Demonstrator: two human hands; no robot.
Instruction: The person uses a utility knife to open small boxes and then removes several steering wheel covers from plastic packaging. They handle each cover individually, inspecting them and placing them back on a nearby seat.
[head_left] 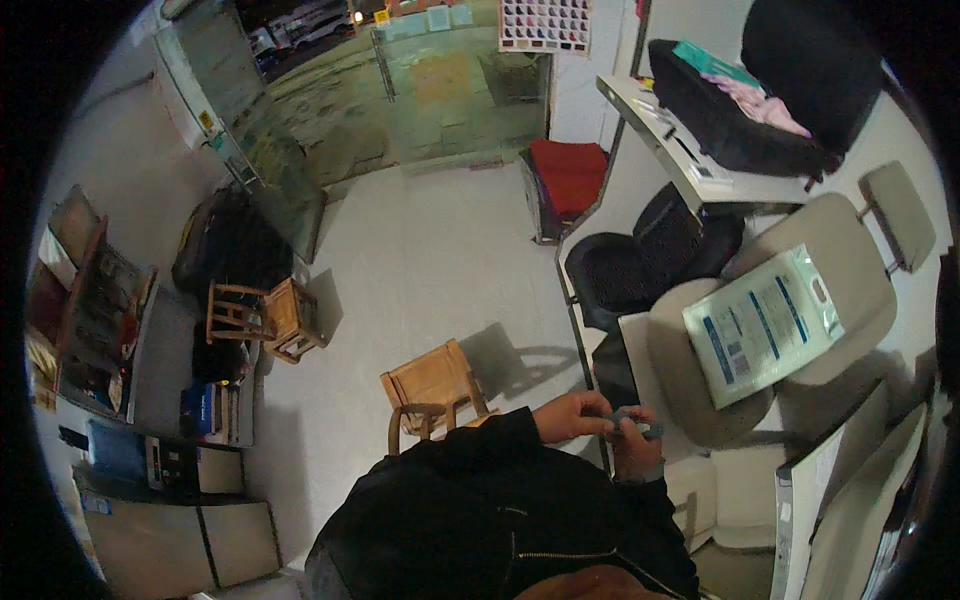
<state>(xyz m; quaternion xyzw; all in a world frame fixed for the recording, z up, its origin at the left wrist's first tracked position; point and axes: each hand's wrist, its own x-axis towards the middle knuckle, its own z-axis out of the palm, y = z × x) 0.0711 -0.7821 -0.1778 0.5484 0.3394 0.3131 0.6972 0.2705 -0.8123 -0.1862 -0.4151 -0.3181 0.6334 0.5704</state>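
In front of my body, both hands are close together over the right side of the view. My right hand has its fingers closed round a small grey-blue object, whose kind I cannot make out. From the left, my left hand reaches across with its fingertips pinched at the near end of that object. Just right of my hands, a pale green-white plastic package with blue bands and a cut-out handle lies on a beige car seat.
Small wooden chairs stand at left and near my left arm. A black seat and a red stool-like block line the right. A white counter holds another black seat. Shelves and cartons stand left.
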